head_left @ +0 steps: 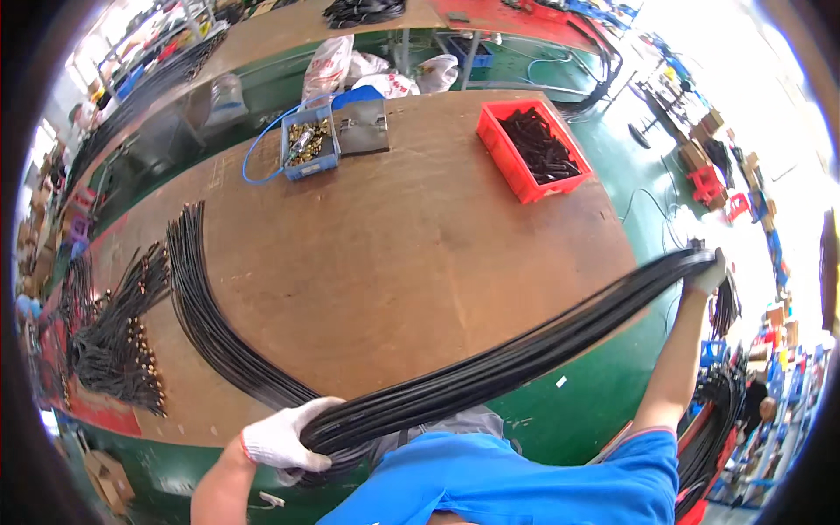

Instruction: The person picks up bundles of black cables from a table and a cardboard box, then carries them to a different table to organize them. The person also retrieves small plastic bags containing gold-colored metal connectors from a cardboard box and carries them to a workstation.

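Note:
A long thick bundle of black cables (507,363) stretches across in front of me, off the table's near right edge. Its near left end lies in my left hand (284,436), white-gloved, with fingers and thumb wrapped round it. Far out to the right, my right hand (707,275), also gloved, is closed round the other end, and some cable ends (725,306) hang down past it. Another bundle of black cables (207,319) curves over the table's left part toward my left hand; where it meets the held bundle is hidden.
Shorter cables with copper-coloured ends (118,346) are heaped on the brown table (411,254) at left. Toward its far side stand a blue bin (329,162) of brass fittings, a metal plate (364,129) and a red bin (507,166) of black pieces. More cables (713,429) lie at lower right.

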Tool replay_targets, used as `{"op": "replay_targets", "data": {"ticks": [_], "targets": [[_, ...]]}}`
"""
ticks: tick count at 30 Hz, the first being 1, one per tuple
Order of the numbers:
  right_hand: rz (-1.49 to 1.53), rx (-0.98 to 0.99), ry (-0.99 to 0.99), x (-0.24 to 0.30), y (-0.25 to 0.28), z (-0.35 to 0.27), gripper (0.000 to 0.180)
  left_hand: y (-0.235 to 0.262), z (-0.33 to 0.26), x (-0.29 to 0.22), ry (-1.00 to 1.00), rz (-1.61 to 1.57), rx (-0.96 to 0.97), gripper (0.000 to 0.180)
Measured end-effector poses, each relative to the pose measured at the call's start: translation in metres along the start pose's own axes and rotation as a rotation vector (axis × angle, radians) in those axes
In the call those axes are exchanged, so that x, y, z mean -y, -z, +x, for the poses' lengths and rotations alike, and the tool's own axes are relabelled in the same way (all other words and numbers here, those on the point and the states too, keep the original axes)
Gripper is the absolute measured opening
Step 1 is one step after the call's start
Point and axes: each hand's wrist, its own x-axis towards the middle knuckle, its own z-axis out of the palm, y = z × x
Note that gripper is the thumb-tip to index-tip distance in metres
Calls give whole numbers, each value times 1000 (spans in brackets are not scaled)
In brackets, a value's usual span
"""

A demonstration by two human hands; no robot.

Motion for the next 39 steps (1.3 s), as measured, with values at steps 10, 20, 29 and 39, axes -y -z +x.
{"op": "replay_targets", "data": {"ticks": [10, 20, 29, 39], "targets": [[209, 900, -440, -163, -363, 160, 41, -131, 107, 22, -24, -381, -341, 96], [257, 907, -761, -433, -450, 39, 35, -182, 183, 10, 281, -66, -812, 97], [-112, 645, -1221, -631, -286, -74, 22, -238, 206, 32, 673, -54, -694, 102], [-1311, 774, -319, -572, -318, -106, 97, -273, 224, 47, 714, 102, -840, 98]]}}
